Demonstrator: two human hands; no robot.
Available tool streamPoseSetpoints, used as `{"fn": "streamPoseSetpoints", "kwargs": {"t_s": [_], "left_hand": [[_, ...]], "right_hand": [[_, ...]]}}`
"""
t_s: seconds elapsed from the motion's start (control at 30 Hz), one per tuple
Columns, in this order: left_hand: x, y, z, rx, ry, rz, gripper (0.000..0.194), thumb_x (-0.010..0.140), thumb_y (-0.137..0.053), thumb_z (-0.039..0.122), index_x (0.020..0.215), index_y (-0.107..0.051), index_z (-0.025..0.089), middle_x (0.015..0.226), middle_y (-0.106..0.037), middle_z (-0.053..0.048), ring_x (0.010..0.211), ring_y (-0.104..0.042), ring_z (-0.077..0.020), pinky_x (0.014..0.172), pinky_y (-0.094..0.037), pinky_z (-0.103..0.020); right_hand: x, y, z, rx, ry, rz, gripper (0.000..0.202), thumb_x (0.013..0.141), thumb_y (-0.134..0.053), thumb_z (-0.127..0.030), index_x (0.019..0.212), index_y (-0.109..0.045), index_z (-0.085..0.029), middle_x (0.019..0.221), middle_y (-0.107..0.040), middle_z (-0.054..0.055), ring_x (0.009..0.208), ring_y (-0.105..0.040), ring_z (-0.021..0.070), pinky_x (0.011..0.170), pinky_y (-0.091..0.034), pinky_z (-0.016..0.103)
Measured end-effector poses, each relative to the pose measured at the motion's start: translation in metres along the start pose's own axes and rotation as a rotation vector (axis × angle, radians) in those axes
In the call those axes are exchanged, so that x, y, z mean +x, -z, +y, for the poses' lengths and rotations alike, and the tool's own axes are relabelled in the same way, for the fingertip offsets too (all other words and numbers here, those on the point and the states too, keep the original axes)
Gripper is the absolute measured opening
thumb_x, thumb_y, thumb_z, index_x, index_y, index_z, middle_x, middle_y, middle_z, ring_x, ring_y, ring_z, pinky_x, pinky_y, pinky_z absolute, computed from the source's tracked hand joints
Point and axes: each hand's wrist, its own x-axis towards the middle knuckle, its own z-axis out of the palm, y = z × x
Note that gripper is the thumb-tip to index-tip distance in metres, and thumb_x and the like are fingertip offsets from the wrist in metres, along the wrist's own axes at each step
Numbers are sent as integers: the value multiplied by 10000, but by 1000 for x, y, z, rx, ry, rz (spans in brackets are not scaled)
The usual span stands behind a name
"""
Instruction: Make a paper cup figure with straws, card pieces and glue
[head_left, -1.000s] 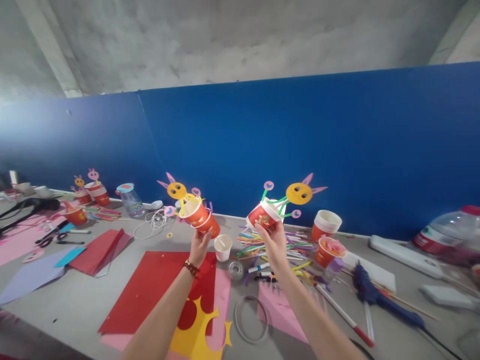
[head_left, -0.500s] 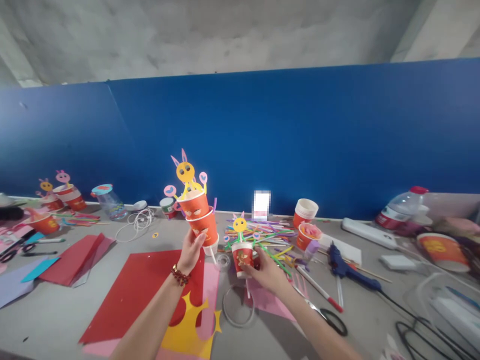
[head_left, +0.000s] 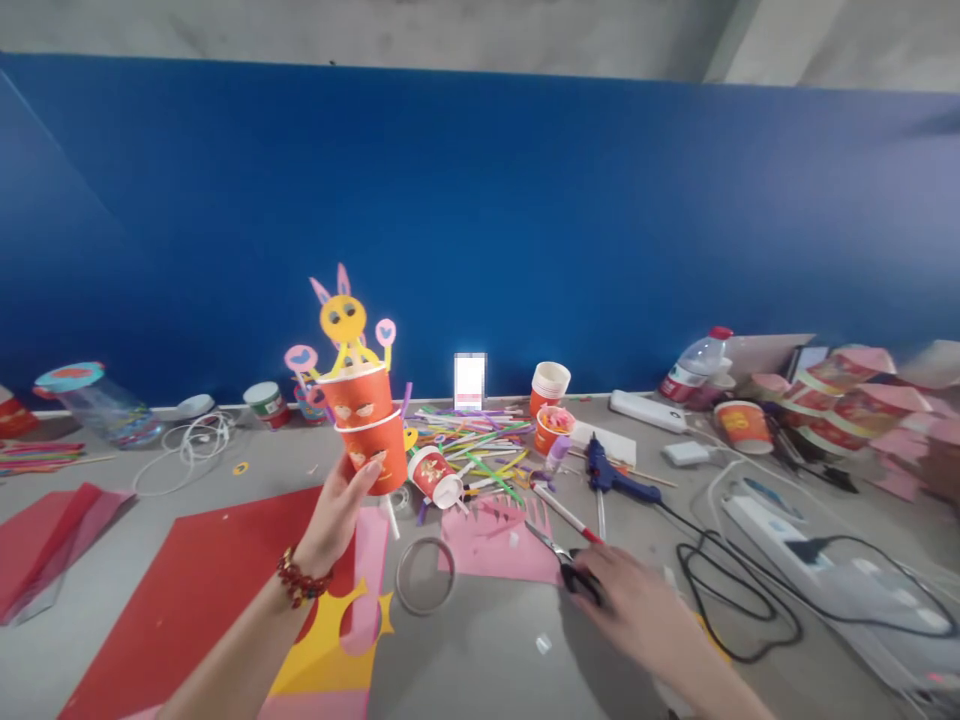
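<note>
Our left hand [head_left: 341, 505] was raised over the near part of the table [head_left: 480, 655], and it was closed around two red cups [head_left: 365, 422], one set inside the other. The thumb was pressed against the lower cup, on the side toward us. The cups were held up in the air and leaned a little to the left. From the upper cup rose a yellow face [head_left: 343, 318] with two pink ears [head_left: 343, 280], and round pink pieces [head_left: 301, 358] stood out at both its sides. On our left wrist we wore a beaded bracelet [head_left: 301, 580].

Our right hand [head_left: 622, 595] was low on the right, with its fingers at the black handles of the scissors [head_left: 574, 572]. It was blurred, so we could not tell if the fingers were pinching the handles or only resting on them. The blades pointed to the far left, over a pink sheet [head_left: 495, 540].

Between our two hands, but farther away, a printed cup [head_left: 431, 475] lay on its side, beside a heap of colourful sticks [head_left: 495, 440]. Nearer to us we saw a grey ring [head_left: 425, 577]. A red sheet [head_left: 225, 560] was spread at the left, and a yellow sheet [head_left: 322, 650] with cut edges lay partly over it. Beyond the scissors, on the right, lay a blue glue gun [head_left: 611, 477].
</note>
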Motion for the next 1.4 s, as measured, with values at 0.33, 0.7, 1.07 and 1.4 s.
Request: {"fn": "streamPoseSetpoints", "kwargs": {"t_s": [0.33, 0.7, 1.07, 1.4], "left_hand": [[-8, -44, -6, -142, 80, -105, 489, 791, -734, 456, 1178, -628, 176, 1223, -705, -124, 1121, -661, -311, 924, -534, -388], [-10, -50, 2, -258, 221, -84, 443, 802, -725, 487, 1071, -688, 137, 1029, -756, -112, 882, -724, -264, 746, -582, -339], [-12, -58, 16, -352, 344, -109, 437, 763, -753, 511, 978, -695, 135, 841, -760, -85, 668, -708, -214, 675, -575, -337], [-33, -73, 20, -355, 303, -143, 498, 723, -796, 502, 1069, -707, 155, 1093, -747, -102, 976, -703, -274, 795, -571, -336]], "right_hand": [[-6, -31, 28, -150, -95, 47, 249, 874, -446, -254, 1079, -576, -196, 1157, -663, 149, 780, -737, 285, 568, -522, 350], [4, -23, 32, -177, -196, -45, 96, 806, -504, -225, 841, -591, -207, 830, -735, 105, 710, -715, 283, 550, -415, 303], [-10, 12, 22, 1135, -263, -326, 374, 782, -673, -553, 822, -517, -215, 724, -606, -3, 496, -523, 105, 473, -413, 225], [36, 32, -64, 1115, -56, -557, 408, 596, -821, -365, 636, -453, -192, 616, -534, -45, 530, -398, 66, 483, -289, 183]]}}
